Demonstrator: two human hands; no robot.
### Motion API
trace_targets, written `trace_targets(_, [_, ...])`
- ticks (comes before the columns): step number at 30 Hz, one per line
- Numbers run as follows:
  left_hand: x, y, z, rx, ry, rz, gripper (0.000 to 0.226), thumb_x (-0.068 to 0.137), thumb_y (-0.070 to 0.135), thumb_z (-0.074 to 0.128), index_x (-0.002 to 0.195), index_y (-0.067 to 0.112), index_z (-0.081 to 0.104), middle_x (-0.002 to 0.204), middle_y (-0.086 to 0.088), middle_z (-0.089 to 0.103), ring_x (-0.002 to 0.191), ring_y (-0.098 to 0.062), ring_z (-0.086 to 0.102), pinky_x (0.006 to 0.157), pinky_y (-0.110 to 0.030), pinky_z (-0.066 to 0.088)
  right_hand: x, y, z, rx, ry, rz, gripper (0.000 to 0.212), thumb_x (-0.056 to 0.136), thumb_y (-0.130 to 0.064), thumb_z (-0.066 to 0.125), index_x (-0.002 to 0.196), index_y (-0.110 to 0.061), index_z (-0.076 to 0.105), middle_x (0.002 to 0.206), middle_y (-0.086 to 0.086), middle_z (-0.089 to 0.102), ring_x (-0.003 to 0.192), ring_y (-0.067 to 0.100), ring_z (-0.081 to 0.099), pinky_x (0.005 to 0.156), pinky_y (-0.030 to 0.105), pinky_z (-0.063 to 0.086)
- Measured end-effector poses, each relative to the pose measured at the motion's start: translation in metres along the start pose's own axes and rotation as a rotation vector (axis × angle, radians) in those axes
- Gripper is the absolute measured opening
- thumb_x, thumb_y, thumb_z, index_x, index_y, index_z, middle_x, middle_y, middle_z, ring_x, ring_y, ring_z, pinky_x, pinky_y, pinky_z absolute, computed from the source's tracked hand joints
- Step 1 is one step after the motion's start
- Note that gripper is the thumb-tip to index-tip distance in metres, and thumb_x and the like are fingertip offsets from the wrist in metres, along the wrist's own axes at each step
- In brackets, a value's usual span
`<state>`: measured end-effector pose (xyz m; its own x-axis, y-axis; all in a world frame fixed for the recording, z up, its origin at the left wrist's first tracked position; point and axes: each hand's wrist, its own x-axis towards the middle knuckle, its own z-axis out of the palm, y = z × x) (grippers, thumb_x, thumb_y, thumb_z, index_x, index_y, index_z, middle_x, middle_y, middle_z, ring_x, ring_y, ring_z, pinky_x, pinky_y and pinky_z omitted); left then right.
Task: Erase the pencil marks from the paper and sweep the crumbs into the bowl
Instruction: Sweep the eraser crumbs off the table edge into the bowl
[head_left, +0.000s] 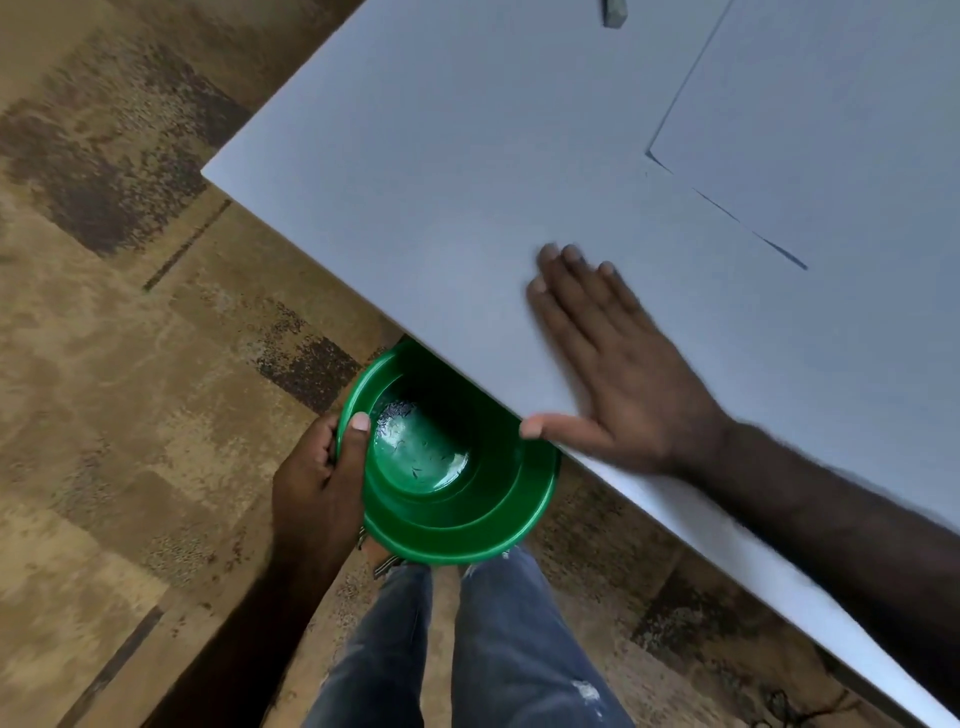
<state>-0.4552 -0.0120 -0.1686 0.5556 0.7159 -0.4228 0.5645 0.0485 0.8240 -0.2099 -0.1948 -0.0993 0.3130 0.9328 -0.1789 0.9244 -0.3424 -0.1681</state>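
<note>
Head view: a white counter (467, 182) runs diagonally over a mottled brown tiled floor (130, 364). One sheet of paper (831, 130) lies flat at the counter's far right. One grey eraser (615, 13) sits at the top edge, well apart from the paper. One green bowl (467, 509) is held below the counter edge, partly under it, with dark crumbs (410, 441) inside. Left hand (317, 483): fingers clamped on the bowl rim. Right hand (618, 374): flat on the counter, fingers extended and close together, thumb over the edge. Two legs in jeans (493, 649) stand below.
</note>
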Motion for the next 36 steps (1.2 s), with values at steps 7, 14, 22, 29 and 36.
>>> trace_targets(7, [0.003,-0.001,0.002,-0.017,-0.006,0.033,0.03,0.111,0.035,0.053,0.094,0.017,0.07,0.07,-0.009,0.065,0.061,-0.029,0.06,0.05,-0.036,0.048,-0.015,-0.031,-0.005,0.179,0.064,-0.125,0.1,0.101,-0.07,0.05,0.167,0.0,0.025,0.177,0.021,0.016,0.167,0.032,0.013,0.136,0.052,0.013])
trace_targets(14, [0.004,-0.001,0.003,-0.029,0.018,0.027,0.03,0.11,0.035,0.055,0.091,0.016,0.068,0.071,-0.014,0.064,0.062,-0.033,0.059,0.053,-0.045,0.048,0.005,0.017,-0.002,0.04,0.063,0.164,0.102,0.105,-0.078,0.023,0.17,0.0,0.01,0.179,0.02,0.0,0.168,0.032,-0.002,0.136,0.056,0.009])
trace_targets(22, [0.003,-0.003,0.005,-0.034,0.017,0.019,0.028,0.11,0.035,0.055,0.092,0.019,0.069,0.072,-0.008,0.066,0.06,-0.019,0.06,0.052,-0.033,0.049,-0.007,-0.071,0.008,0.035,-0.063,-0.055,0.12,0.096,-0.086,0.044,0.169,0.003,0.011,0.177,0.026,-0.003,0.167,0.038,-0.006,0.135,0.058,0.009])
trace_targets(29, [0.005,-0.002,0.006,-0.038,0.0,0.035,0.035,0.108,0.044,0.052,0.094,0.017,0.068,0.073,-0.016,0.065,0.065,-0.039,0.061,0.053,-0.048,0.052,-0.002,-0.044,-0.002,0.103,0.058,0.039,0.105,0.102,-0.073,0.046,0.169,0.002,0.015,0.178,0.022,0.005,0.168,0.034,0.002,0.137,0.053,0.009])
trace_targets(36, [0.006,-0.001,0.005,-0.044,0.021,0.024,0.035,0.107,0.05,0.051,0.096,0.022,0.069,0.074,-0.013,0.067,0.066,-0.04,0.062,0.054,-0.052,0.054,-0.002,-0.06,0.01,-0.002,-0.02,0.04,0.115,0.099,-0.083,0.038,0.168,0.005,0.011,0.177,0.026,-0.001,0.167,0.038,-0.003,0.135,0.058,0.01])
